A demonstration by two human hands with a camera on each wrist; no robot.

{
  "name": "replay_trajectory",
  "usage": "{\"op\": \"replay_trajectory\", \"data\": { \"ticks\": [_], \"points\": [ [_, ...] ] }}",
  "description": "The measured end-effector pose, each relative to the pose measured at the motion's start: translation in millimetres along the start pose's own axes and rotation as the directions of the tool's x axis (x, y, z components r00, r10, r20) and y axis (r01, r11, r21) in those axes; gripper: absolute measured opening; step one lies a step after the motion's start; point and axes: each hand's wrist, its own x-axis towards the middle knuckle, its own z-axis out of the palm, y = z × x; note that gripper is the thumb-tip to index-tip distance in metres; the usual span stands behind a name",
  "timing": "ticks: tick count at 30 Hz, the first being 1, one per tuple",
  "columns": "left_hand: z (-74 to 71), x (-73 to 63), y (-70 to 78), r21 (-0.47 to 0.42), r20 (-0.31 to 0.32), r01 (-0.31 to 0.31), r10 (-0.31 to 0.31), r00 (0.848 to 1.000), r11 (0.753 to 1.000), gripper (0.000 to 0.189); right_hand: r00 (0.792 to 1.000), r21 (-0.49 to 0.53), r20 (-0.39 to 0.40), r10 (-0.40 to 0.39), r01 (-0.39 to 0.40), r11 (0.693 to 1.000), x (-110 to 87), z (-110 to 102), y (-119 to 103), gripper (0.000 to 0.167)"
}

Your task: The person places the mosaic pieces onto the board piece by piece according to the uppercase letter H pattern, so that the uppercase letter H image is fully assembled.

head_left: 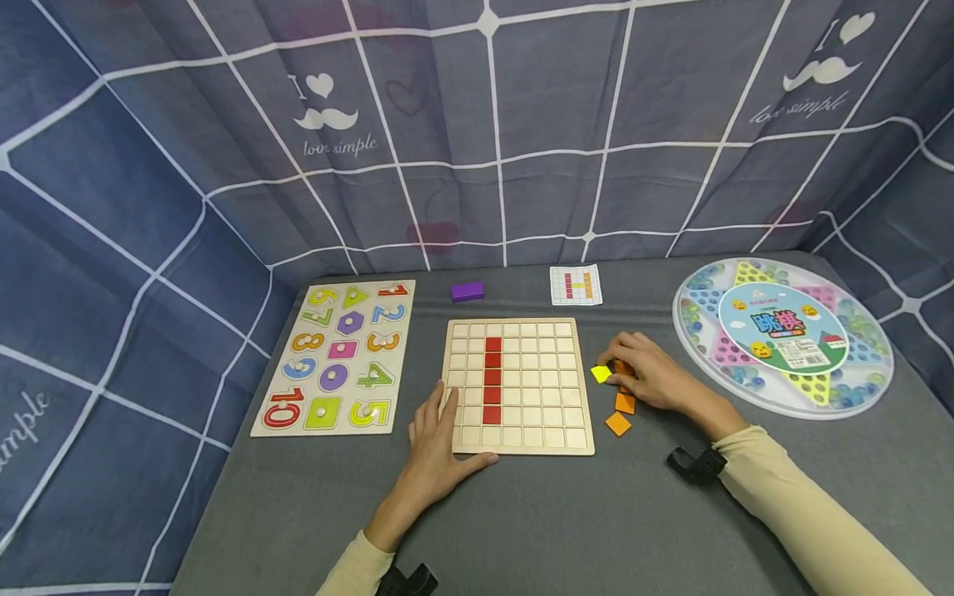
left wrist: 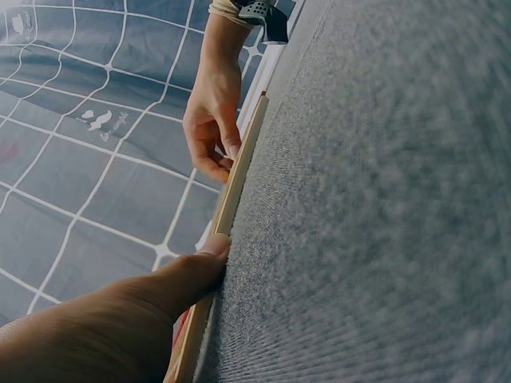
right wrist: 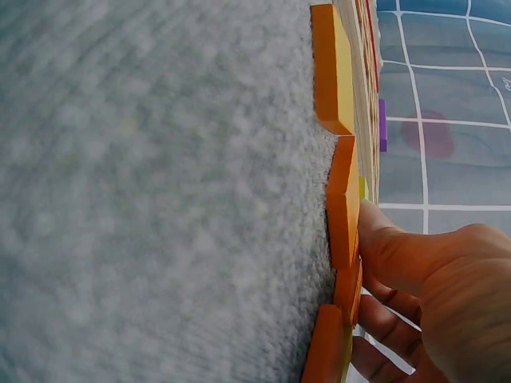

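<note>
A wooden grid board (head_left: 522, 444) lies in the middle of the table, with a column of several red square tiles (head_left: 493, 377) on it. My left hand (head_left: 432, 455) rests at its near left corner, fingers straight along the left side and thumb (left wrist: 209, 249) against the near edge. Right of the board, my right hand (head_left: 650, 377) pinches a yellow tile (head_left: 600, 374) between thumb and curled fingers. Several orange tiles (head_left: 618, 425) lie on the cloth beneath and beside that hand; the right wrist view shows them in a row (right wrist: 343, 203) by the thumb.
To the left lies a number and shape puzzle board (head_left: 398, 364). Behind the grid board are a purple block (head_left: 467, 291) and a small pattern card (head_left: 576, 285) with red, yellow and orange squares. A round Chinese checkers board (head_left: 782, 397) lies at the right. Grid-patterned curtains (head_left: 447, 99) enclose the table.
</note>
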Motion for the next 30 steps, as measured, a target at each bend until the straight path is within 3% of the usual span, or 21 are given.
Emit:
{"op": "replay_trajectory", "data": {
  "ticks": [22,30],
  "points": [
    [-0.1,-0.5,-0.3,-0.023,0.019,0.020,-0.020,1.000,1.000,0.113,0.998,-0.003,-0.056,-0.030,0.030,1.000,0.1,1,2,0.023],
    [-0.4,-0.9,-0.9,-0.011,0.014,0.015,-0.015,1.000,1.000,0.113,0.998,0.011,-0.067,0.003,-0.002,1.000,17.4,5,-16,0.024]
  ]
}}
